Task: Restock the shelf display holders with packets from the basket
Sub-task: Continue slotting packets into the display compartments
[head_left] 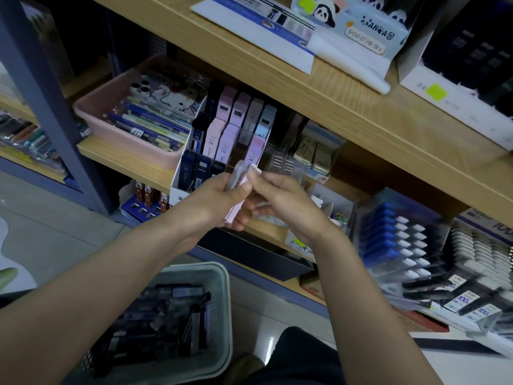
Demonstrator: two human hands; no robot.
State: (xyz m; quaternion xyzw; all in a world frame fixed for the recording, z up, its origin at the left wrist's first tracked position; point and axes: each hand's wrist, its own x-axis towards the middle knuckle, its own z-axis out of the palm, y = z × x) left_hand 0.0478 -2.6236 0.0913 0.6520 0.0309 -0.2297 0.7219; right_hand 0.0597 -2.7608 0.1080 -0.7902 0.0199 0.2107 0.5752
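Observation:
My left hand (222, 200) grips a small stack of pink packets (236, 207), held upright in front of the middle shelf. My right hand (280, 198) pinches the top of one pink packet (254, 170) in that stack. Just behind the hands stands the white tiered display holder (177, 194), its slots filled with dark blue, pink, grey and light blue packets (222, 134). The pale green basket (219, 309) sits on the floor below my forearms and holds several dark packets (172, 315).
A pink tray (91, 112) of pens stands left of the holder. Eraser boxes (313, 154) sit to its right. Panda pencil boxes (358, 31) line the upper shelf. Blue correction tapes (388, 240) and hanging packs fill the lower right. My knee (302, 357) is beside the basket.

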